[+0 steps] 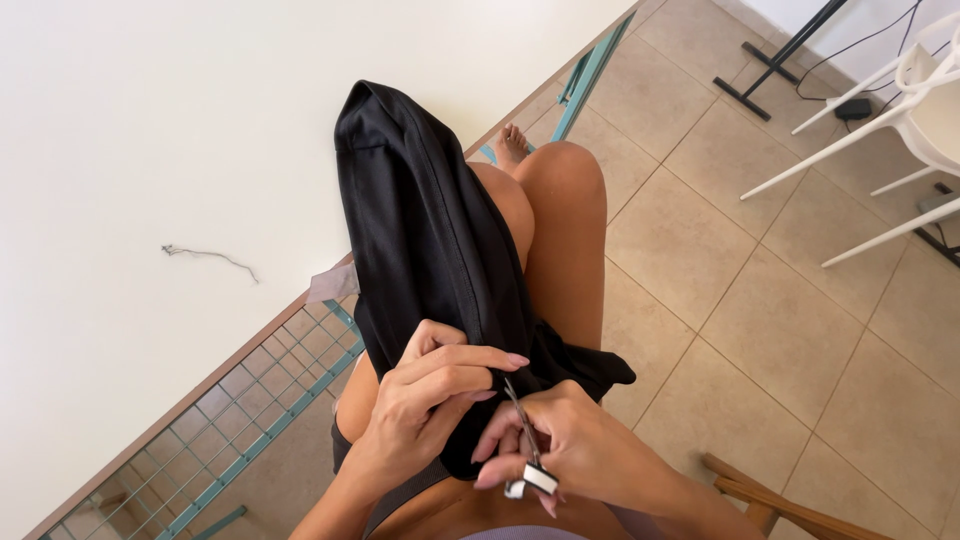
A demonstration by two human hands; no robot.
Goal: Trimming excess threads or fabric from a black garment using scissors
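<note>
Head view: left of the black garment (430, 230) lies the white table (120, 130), and on it a small thread scrap (205, 256), well apart from the garment. The garment hangs from the table edge down over the person's lap, probably so the cloth stays stretched. At its lower end the left hand (430, 400) is closed and pinches the fabric, to keep it tight. Just right of this, the right hand (560, 440) grips a small metal tool (525, 440), its tip touching the fabric. Further right are the tiled floor (780, 300) and a white chair (900, 120)
</note>
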